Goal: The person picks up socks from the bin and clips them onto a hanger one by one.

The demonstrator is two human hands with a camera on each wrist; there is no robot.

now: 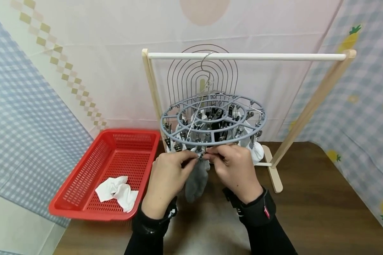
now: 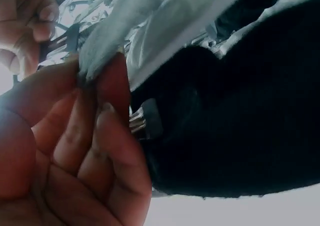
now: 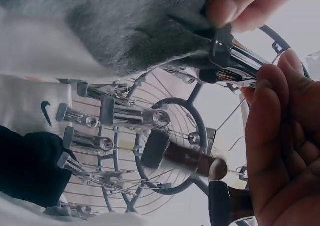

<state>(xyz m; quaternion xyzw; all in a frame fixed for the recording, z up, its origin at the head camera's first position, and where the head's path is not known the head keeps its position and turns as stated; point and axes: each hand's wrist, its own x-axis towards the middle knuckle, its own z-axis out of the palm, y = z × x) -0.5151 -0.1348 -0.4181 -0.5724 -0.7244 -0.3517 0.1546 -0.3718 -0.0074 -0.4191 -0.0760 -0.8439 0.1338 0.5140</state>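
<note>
A grey sock (image 1: 196,180) hangs beneath the front edge of a round grey-blue clip hanger (image 1: 212,141). My left hand (image 1: 170,174) pinches the sock's edge, and the gathered fabric (image 2: 102,46) shows between thumb and finger in the left wrist view. From the right, my right hand (image 1: 235,169) grips a metal clip (image 3: 242,61) with dark tips. In the right wrist view the clip's tips are at the edge of the grey sock (image 3: 135,31); how firmly they bite on it is hard to tell. Other socks hang behind, including a black one (image 2: 240,106).
The hanger hooks over a white rod (image 1: 258,56) on a wooden stand (image 1: 309,106). To the left, a red basket (image 1: 64,191) holds crumpled white cloth (image 1: 119,191). Several more metal clips (image 3: 135,115) dangle from the hanger. Everything stands on a brown table (image 1: 322,202).
</note>
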